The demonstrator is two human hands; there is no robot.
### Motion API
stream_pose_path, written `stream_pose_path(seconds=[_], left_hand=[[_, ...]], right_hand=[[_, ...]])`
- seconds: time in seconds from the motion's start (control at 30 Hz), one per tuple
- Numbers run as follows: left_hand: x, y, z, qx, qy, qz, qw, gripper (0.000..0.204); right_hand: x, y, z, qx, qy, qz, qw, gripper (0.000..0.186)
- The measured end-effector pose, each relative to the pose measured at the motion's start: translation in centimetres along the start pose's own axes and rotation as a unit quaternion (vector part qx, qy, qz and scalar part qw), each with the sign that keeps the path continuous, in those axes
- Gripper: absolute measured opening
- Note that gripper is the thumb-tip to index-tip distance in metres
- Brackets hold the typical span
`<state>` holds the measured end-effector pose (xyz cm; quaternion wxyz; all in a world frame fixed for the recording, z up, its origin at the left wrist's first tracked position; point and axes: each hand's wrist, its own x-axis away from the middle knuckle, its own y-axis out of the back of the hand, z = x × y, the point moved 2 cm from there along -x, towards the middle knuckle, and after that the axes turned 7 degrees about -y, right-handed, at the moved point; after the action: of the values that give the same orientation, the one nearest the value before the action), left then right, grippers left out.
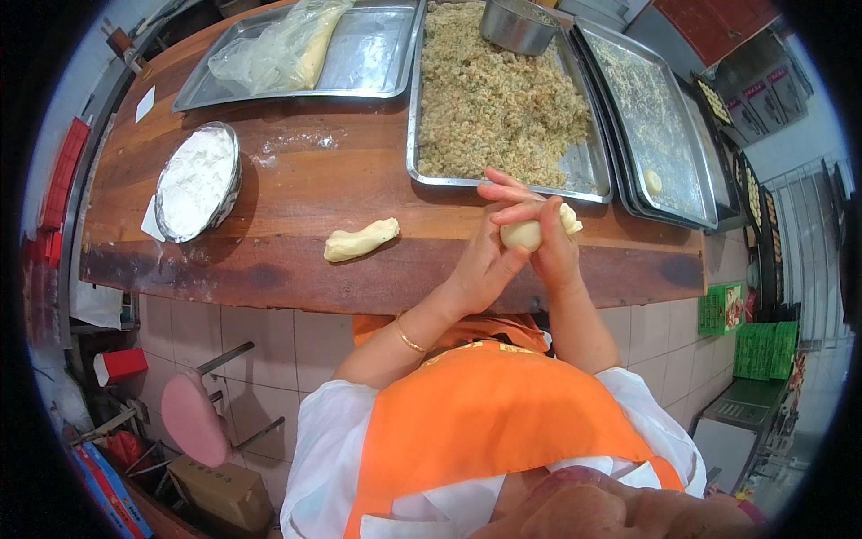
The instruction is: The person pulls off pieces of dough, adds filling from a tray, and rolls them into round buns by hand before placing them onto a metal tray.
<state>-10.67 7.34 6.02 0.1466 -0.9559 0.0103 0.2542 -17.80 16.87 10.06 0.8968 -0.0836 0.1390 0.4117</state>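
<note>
My two hands are together just in front of the filling tray, cupped around a pale, smooth dough ball. My left hand, with a gold bracelet on its wrist, supports the ball from the left. Around its other side curl the fingers of my right hand, and a rough tuft of dough pokes out above them. Part of the ball is hidden by fingers. To the left, a short dough roll lies on the wooden table.
A metal tray of crumbly filling holds a round metal tin. Right of it, stacked trays carry one small dough ball. At left stand a flour bowl and a tray with bagged dough. A pink stool is below.
</note>
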Motion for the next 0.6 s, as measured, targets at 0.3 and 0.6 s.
stream_pose_path(seconds=[0.3,0.6], left_hand=[[0.5,-0.2,0.9,0.177,0.092,-0.136,0.971,0.037],[0.3,0.9,0.6,0.342,0.086,-0.134,0.926,0.039]], right_hand=[[-0.4,1.0,3.8,0.367,-0.091,-0.100,0.920,0.019],[-1.8,2.9,5.4,0.272,-0.260,0.011,0.927,0.016]])
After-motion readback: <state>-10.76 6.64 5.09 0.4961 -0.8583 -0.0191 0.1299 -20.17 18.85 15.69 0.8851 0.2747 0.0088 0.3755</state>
